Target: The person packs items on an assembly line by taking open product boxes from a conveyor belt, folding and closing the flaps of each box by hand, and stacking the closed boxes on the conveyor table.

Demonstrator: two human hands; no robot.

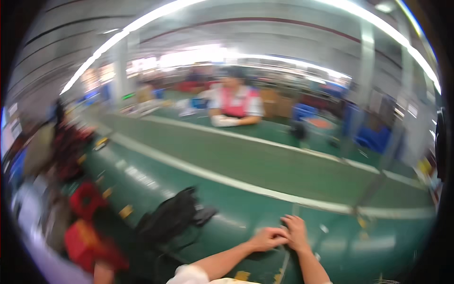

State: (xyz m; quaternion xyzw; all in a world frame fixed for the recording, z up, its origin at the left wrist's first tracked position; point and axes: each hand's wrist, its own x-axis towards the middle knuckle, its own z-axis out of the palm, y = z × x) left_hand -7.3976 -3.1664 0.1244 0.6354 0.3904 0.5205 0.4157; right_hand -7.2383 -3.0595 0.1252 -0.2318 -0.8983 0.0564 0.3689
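Note:
My left hand and my right hand are close together over the green worktable, and their fingers meet. On the left hand the fingers are curled in; whatever they may hold is hidden. My right hand lies with its fingers stretched forward on the tabletop, and no object shows in it. A thin pale line runs along the table beneath the hands; I cannot tell whether it is a seam or a cord. Left of my hands lies a black, crumpled bag-like thing with loose straps.
A green conveyor belt with pale edges runs beyond the table. Across it sits a person in a pink and white top. Red things and people are at the left, smeared by motion. Blue bins stand at the right.

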